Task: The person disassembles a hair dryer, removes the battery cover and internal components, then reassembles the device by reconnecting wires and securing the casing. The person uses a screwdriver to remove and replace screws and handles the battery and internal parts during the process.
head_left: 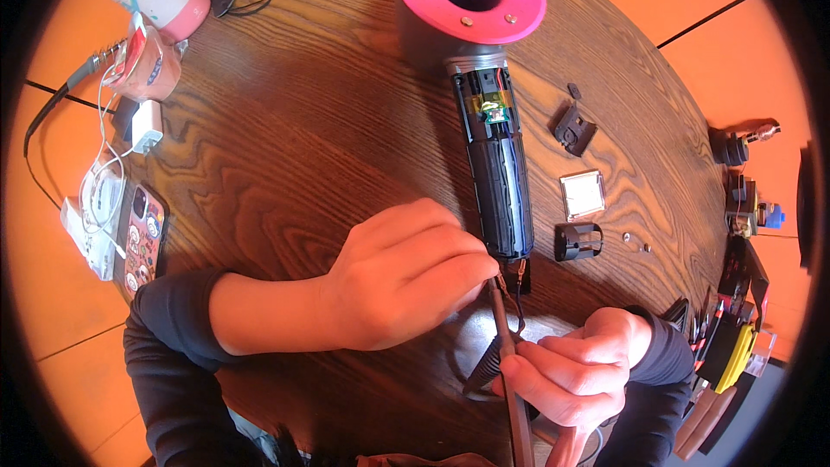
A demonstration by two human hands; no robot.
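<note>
**Opened hair dryer under two hands on a round wooden table**

Dark, strongly grained wood of the round table is filling the view, with orange floor showing around it. On it a hair dryer with a pink ring head is lying, its handle casing off and wiring exposed. The left hand is curling at the handle's lower end, fingertips pinched together on the small wires there. The right hand is closing in a fist around a dark pen-like tool, whose tip is pointing at those wires. Small black parts and a square filter piece are lying right of the handle. A phone is resting at the left edge.
</note>
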